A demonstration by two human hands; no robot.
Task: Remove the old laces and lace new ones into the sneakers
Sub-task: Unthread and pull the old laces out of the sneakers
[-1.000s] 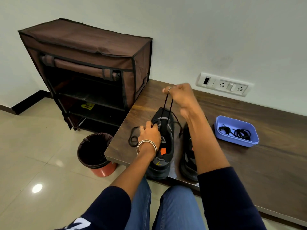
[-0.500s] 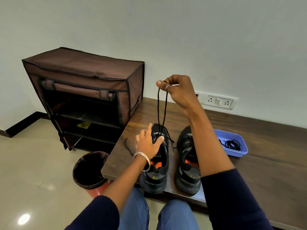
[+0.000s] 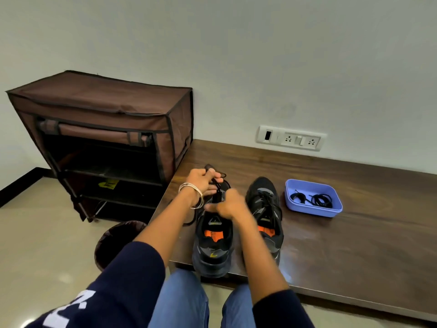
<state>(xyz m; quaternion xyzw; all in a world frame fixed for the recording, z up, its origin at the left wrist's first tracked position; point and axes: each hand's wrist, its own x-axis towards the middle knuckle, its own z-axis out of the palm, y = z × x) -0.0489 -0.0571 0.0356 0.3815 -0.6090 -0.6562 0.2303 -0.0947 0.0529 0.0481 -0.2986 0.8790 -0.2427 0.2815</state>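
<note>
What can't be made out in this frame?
Head view only:
- Left sneaker eyelets: hidden behind both hands.
- Right hand: motion-blurred, so its grip on the lace is unclear.
- Laces in the blue tray: too small to count.
- Bin: partly hidden behind the left arm.

Two black sneakers with orange insoles side by side on the tabletop (image 3: pixel 354 233), toes toward the wall — left sneaker (image 3: pixel 212 247) with its black lace (image 3: pixel 218 183) pulled loose over the toe, right sneaker (image 3: pixel 267 204) still laced. Spare black laces (image 3: pixel 318 200) coiled in a blue tray (image 3: pixel 312 209) just right of the pair.
</note>
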